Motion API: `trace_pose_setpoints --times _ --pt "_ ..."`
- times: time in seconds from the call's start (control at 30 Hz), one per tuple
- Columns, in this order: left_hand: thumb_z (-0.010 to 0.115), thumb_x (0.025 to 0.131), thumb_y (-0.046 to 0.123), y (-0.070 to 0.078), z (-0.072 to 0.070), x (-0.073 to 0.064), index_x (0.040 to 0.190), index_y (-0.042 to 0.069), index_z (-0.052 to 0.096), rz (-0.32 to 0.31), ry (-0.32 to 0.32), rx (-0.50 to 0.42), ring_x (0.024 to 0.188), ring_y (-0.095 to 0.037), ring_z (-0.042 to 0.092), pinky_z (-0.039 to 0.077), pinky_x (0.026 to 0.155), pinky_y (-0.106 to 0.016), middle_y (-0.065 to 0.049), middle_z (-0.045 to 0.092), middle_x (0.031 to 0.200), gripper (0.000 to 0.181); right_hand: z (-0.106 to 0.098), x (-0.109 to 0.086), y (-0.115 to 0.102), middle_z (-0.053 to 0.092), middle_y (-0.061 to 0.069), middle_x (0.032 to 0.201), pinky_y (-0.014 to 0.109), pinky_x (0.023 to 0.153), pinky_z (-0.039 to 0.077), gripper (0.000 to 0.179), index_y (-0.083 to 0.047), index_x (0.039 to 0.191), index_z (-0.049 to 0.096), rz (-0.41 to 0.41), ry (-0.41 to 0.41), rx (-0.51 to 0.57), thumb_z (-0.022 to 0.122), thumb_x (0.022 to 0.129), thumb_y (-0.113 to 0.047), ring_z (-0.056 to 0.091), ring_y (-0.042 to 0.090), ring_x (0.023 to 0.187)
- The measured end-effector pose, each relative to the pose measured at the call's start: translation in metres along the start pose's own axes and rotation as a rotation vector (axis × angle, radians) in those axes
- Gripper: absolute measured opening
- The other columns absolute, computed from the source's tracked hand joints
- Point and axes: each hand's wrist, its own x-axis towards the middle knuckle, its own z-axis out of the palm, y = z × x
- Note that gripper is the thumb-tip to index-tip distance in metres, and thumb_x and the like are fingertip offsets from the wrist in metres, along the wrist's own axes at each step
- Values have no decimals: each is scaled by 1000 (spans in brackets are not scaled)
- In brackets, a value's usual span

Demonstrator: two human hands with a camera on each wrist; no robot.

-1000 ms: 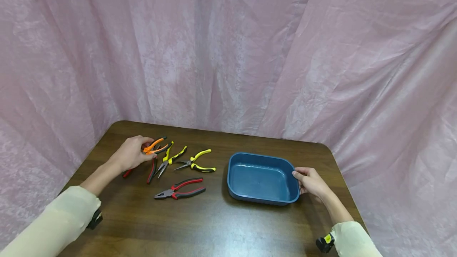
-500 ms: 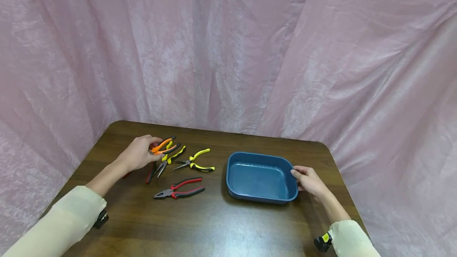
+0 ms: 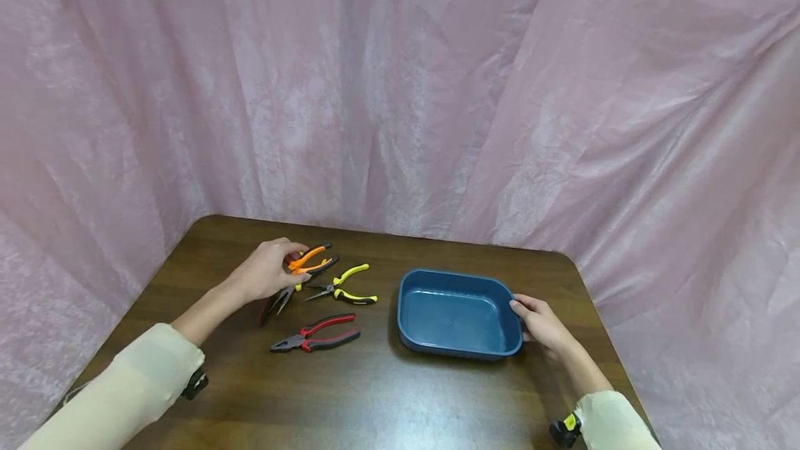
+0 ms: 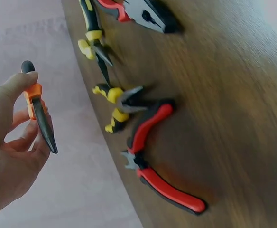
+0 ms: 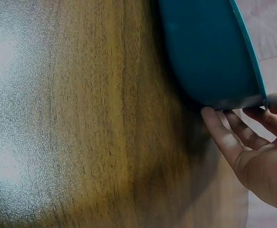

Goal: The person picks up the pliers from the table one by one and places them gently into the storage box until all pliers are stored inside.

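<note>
My left hand (image 3: 265, 275) pinches a pair of orange-and-black long-nose pliers (image 4: 43, 124) at the orange part near the pivot, raised above the table. In the head view its handles point right. My right hand (image 3: 545, 326) grips the right end of a blue plastic tray (image 3: 450, 351), thumb at the rim and fingers against the outer wall. Beneath the left hand lie yellow-and-black long-nose pliers (image 3: 285, 298), partly hidden, and red-handled cutters (image 4: 150, 178), mostly hidden in the head view.
Another yellow-and-black long-nose pair of pliers (image 3: 356, 298) lies right of the left hand. Red-and-black combination pliers (image 3: 306, 340) rest nearer the front. All lie on a brown wooden table (image 3: 350, 401) with a pink curtain (image 3: 400, 89) behind it.
My left hand has moved right with the orange pliers, passing over the yellow pliers and covering part of them. The right hand and the tray stay nearly where they were.
</note>
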Motion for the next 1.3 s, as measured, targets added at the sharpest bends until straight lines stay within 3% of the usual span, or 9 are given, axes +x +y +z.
trace_pose_setpoints --times 0.63,1.07,1.3 --pt "82 82 36 53 10 20 127 10 66 59 -76 -80 95 -12 61 53 80 -31 4 63 103 55 -2 1 8 54 24 133 46 77 58 56 0 147 40 15 16 53 51 104 -34 62 27 108" --pt "80 84 31 81 19 25 129 10 66 96 -71 -174 89 -12 60 51 75 -31 -2 64 108 52 0 1 10 54 24 132 47 75 58 54 -1 147 42 11 14 70 51 104 -33 61 27 106" --pt "83 81 26 88 27 30 124 7 67 117 -32 -156 94 -12 62 53 80 -32 4 64 103 49 -2 2 10 53 24 132 47 76 58 54 -1 146 42 12 14 73 51 104 -33 59 28 106"
